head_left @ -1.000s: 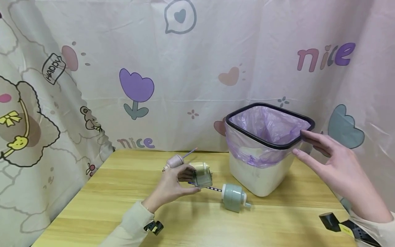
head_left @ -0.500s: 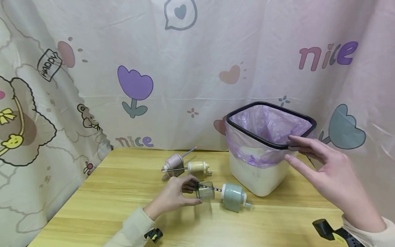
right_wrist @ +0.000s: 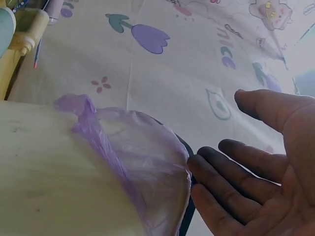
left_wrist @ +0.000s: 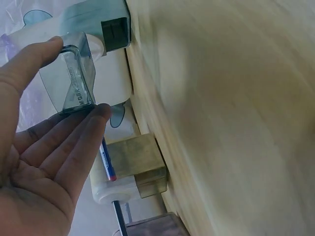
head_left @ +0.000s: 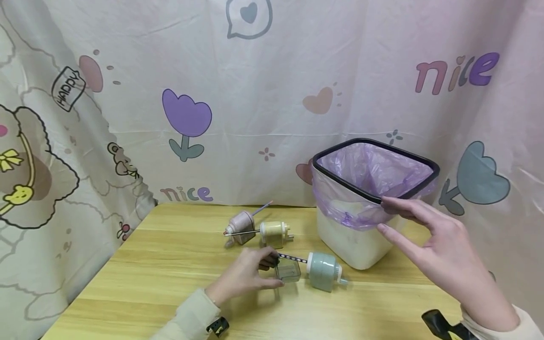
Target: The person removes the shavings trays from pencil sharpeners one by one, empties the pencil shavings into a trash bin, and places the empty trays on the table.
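Note:
My left hand (head_left: 246, 274) pinches a small see-through shavings box (head_left: 289, 271) between thumb and fingers, just left of the green pencil sharpener (head_left: 321, 271). In the left wrist view the shavings box (left_wrist: 78, 83) is tilted, and no shavings can be made out in it. A dotted pencil (head_left: 293, 258) sticks out of the green sharpener. Behind stand a yellow pencil sharpener (head_left: 274, 232) and a pinkish-grey one (head_left: 241, 224), each with a pencil in it. My right hand (head_left: 442, 250) holds nothing, its fingers loosely extended in front of the bin (head_left: 352, 245).
The white bin has a black rim (head_left: 340, 181) and a purple liner bag (head_left: 361, 215) folded over its edge. It stands at the back right of the wooden table (head_left: 140, 283). A printed curtain (head_left: 255, 94) hangs behind the table and along its sides.
My left hand has come nearer and slightly right with the shavings box, from in front of the yellow sharpener to beside the green one. My right hand has drifted left and down along the bin.

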A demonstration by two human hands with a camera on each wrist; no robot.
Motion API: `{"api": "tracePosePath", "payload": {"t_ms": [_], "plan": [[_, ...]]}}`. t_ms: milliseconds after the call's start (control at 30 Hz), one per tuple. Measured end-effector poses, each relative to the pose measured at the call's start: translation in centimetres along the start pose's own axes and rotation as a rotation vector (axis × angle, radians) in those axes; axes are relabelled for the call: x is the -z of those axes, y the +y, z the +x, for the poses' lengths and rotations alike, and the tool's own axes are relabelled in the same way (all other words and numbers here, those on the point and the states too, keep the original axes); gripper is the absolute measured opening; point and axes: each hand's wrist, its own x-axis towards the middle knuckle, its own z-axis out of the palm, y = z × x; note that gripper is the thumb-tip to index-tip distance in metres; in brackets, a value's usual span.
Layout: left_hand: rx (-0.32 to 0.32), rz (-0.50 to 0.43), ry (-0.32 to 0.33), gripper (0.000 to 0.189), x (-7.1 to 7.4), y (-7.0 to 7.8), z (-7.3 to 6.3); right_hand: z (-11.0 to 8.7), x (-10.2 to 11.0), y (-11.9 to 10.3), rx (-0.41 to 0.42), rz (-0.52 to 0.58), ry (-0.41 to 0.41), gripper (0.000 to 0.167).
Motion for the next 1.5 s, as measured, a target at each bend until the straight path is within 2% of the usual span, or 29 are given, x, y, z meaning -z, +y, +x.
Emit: {"api": "tracePosePath", "payload": {"t_ms": [233,400,600,833,1033,1500], "plan": [[0.008,-0.009,-0.019,0.058,-0.5,0.1,0.2,-0.4,-0.9,-0.4,0.071,0.02,-0.044,0.056],[0.02,0.013,-0.031,0.06,-0.7,0.2,0.4,-0.6,-1.8,-0.7,0.102,0.002,-0.106,0.053],[0.016,0.055,-0.036,0.063,-0.9,-0.1,0.5,-0.7,-2.9,-1.2,0.095,-0.013,-0.186,0.048],[-0.003,0.109,-0.012,0.063,-1.2,-0.5,0.2,-0.3,-4.2,-1.3,0.086,0.024,-0.261,0.043],[0.011,0.094,-0.024,0.062,-1.4,-0.7,-0.2,0.0,-5.4,-1.0,0.115,0.065,-0.293,0.042],[0.035,0.118,-0.032,0.06,-1.6,-1.4,-0.6,1.3,-8.0,-0.3,0.1,0.12,-0.395,0.043]]}}
